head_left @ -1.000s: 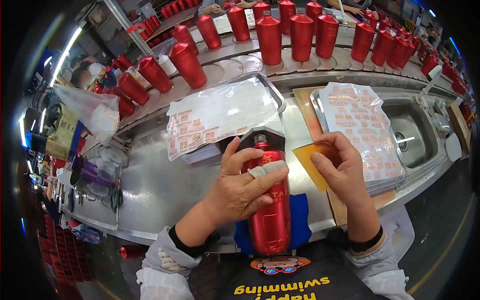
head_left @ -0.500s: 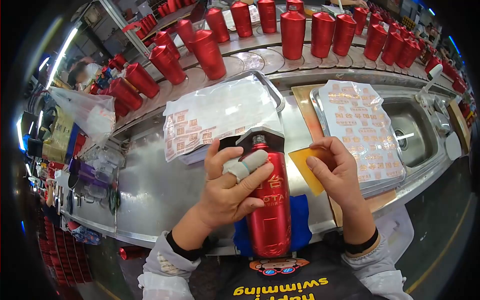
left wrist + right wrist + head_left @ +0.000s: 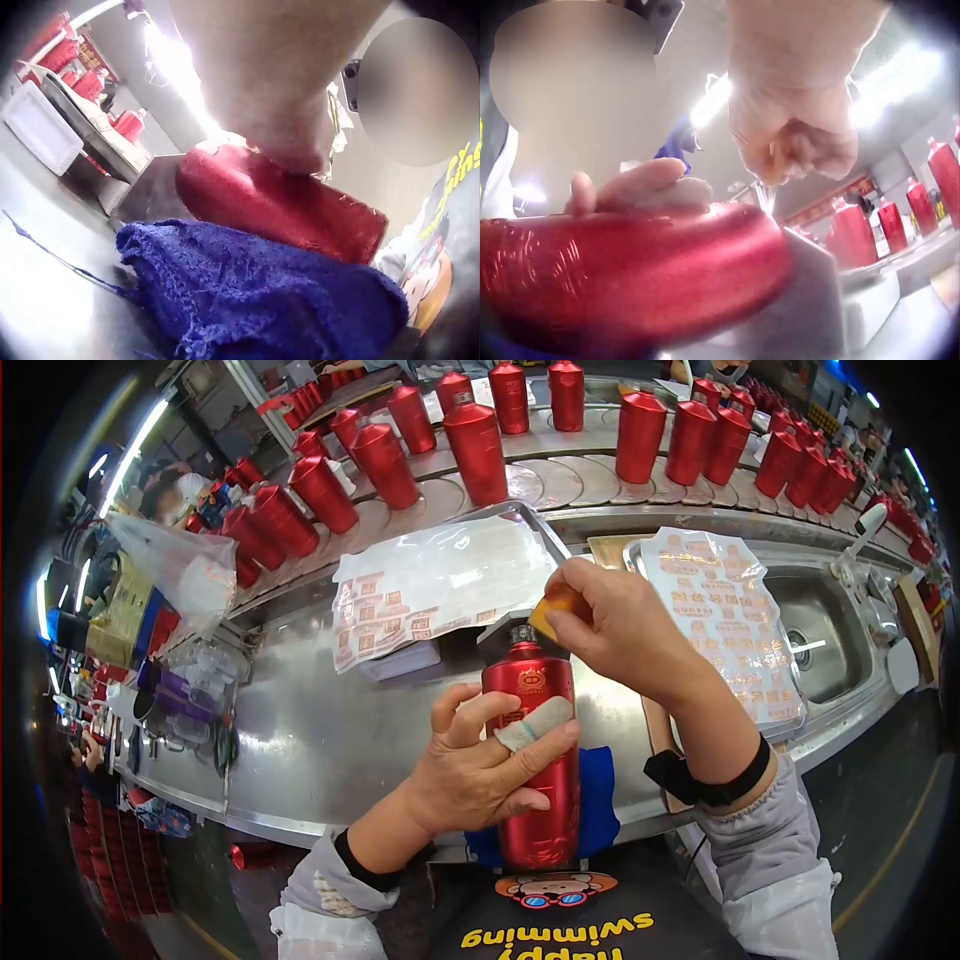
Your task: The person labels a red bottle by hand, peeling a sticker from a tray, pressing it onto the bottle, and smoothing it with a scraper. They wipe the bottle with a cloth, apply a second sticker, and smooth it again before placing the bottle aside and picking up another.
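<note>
A red bottle [image 3: 545, 830] lies on a blue cloth [image 3: 597, 790], its clear neck pointing away toward a dark angular support. My left hand [image 3: 485, 765] rests across its upper half, fingers spread and one wrapped in white; in the right wrist view these fingers [image 3: 641, 187] lie on top of the bottle [image 3: 645, 277]. Just beyond the neck and to its right, my right hand [image 3: 630, 630] pinches a small yellow-orange sheet [image 3: 550, 617], mostly hidden by the fingers. The left wrist view has the bottle [image 3: 285, 202] above the bunched cloth [image 3: 255, 292].
Beyond the bottle is a tray under printed sheets [image 3: 450, 570], with a white box [image 3: 400, 660] below its edge. At the right stand another sheet-covered tray [image 3: 715, 610] and a sink [image 3: 830, 650]. Many red bottles [image 3: 640, 440] stand on a curved conveyor at the back.
My right hand has moved left and away from me with the sheet, to the bottle's neck. My left hand has slid down the bottle, uncovering a round emblem. The conveyor bottles have shifted right.
</note>
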Motion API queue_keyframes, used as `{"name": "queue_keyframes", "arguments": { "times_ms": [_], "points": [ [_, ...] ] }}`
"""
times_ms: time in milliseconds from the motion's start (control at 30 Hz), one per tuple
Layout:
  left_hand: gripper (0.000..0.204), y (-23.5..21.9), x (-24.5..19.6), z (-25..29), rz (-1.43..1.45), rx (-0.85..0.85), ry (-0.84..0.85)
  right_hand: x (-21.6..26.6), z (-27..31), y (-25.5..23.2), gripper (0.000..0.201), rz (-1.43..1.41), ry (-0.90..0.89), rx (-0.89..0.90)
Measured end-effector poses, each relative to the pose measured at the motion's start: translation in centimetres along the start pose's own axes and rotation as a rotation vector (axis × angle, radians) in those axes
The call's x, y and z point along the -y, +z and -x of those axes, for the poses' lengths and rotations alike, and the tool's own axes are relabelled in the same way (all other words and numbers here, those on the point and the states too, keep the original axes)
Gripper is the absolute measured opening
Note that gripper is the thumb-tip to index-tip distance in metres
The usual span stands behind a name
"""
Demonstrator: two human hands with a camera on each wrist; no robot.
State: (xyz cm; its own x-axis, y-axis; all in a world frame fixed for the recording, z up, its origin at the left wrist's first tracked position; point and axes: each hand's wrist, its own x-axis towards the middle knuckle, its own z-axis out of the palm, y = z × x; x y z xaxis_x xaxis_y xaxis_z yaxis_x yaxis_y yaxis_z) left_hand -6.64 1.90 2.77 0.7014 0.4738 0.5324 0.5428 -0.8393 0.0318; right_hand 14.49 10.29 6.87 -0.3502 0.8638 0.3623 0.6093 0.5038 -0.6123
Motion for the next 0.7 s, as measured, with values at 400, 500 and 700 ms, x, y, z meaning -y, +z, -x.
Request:
{"name": "queue_keyframes", "arguments": {
  "times_ms": [400,500,700],
  "points": [
    [0.061,0.8,-1.8,5.7,0.465,-0.382,-0.514,4.2,8.1,0.4,0.010,-0.311,-0.511,0.213],
    [0.065,1.4,-1.9,3.8,0.354,-0.326,-0.426,4.1,9.0,1.2,0.010,-0.610,0.170,0.017],
    [0.084,2.4,-2.4,4.7,0.273,-0.125,-0.369,0.0,10.2,4.8,0.012,-0.918,0.407,-0.291]
  ]
}}
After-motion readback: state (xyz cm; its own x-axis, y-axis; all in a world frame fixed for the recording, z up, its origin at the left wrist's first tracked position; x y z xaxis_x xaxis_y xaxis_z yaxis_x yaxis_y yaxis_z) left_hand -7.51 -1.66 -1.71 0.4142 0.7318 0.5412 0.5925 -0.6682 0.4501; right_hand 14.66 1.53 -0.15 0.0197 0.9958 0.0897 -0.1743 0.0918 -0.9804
